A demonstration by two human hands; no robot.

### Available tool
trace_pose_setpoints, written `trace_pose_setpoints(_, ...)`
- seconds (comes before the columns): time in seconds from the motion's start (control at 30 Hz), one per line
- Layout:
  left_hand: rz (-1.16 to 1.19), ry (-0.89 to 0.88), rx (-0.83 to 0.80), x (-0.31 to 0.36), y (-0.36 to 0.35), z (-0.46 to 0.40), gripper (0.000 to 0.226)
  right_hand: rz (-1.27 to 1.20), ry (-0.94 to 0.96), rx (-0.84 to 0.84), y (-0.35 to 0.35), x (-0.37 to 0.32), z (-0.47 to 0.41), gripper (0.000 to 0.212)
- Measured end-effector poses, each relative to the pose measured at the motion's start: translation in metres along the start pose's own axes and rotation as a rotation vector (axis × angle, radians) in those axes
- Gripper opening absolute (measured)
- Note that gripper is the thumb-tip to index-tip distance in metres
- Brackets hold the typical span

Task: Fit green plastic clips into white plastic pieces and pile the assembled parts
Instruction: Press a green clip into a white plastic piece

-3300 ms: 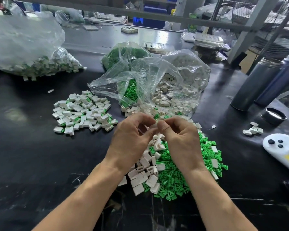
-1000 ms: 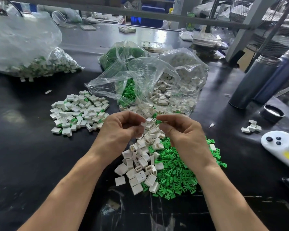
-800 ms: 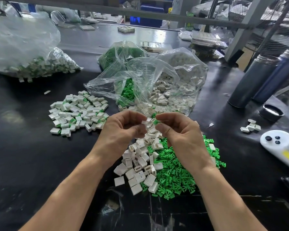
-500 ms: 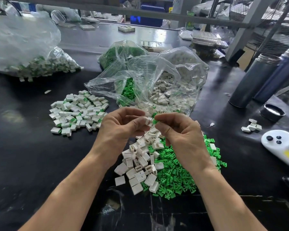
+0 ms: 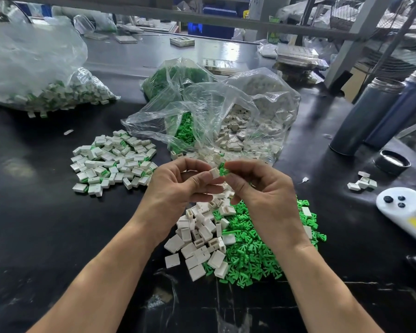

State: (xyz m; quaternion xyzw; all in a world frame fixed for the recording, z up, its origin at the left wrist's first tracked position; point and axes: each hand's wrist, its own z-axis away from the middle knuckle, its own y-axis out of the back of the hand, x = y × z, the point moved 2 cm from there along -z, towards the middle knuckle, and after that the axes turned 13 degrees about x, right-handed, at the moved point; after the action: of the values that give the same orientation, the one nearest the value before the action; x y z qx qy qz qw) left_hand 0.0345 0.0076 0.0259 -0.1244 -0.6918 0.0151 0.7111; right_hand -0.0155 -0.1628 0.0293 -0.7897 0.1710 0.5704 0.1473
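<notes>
The black glossy worktable [image 5: 34, 236] is carrying everything, with clear crumpled plastic bags of loose stock [image 5: 226, 111] sitting at the far side. To the left, the flat pile of assembled white-and-green parts [image 5: 113, 159] is lying well apart from the hands, with bare table around it for dropping another one. Directly under the hands, the heap of loose white plastic pieces [image 5: 197, 236] is touching the heap of loose bright green plastic clips [image 5: 255, 246] on its right.

Above these, the left hand [image 5: 178, 186] is pinching one small white boxy plastic piece [image 5: 214, 173] between thumb and curled fingers, and the right hand [image 5: 262, 188] is pinching one small green plastic clip [image 5: 223, 169] at its fingertips. The clip is sitting just to the right of the piece, touching or nearly so; whether it is entering the opening I cannot tell. Judging from this, the coming push is running leftward from the right hand, along the line joining the two pinches.
</notes>
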Motion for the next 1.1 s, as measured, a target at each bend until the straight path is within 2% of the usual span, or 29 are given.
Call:
trace_pose_setpoints(0.3,-0.044,-0.062,0.014,0.002,-0.003,0.002,0.029,0.035,-0.011,0.019,0.001,0.001,0.0,0.007)
trace_pose_setpoints(0.4,-0.066,-0.087,0.038,0.001,-0.004,0.002,0.021,0.036,-0.02,0.054,0.0,0.003,-0.001,0.015)
trace_pose_setpoints(0.5,-0.095,-0.098,0.055,-0.001,-0.003,0.001,0.013,0.043,-0.023,0.063,-0.001,0.004,-0.001,0.013)
trace_pose_setpoints(0.73,-0.117,-0.11,0.039,-0.001,-0.003,0.001,0.012,0.129,0.016,0.074,0.0,0.005,0.0,0.013)
trace_pose_setpoints(0.93,-0.174,-0.117,0.033,-0.005,0.0,0.0,0.011,0.32,0.099,-0.001,0.001,0.004,0.0,0.006)
trace_pose_setpoints(1.1,-0.225,-0.124,0.023,-0.009,0.0,-0.002,0.011,0.352,0.081,-0.038,0.002,0.005,-0.001,0.008)
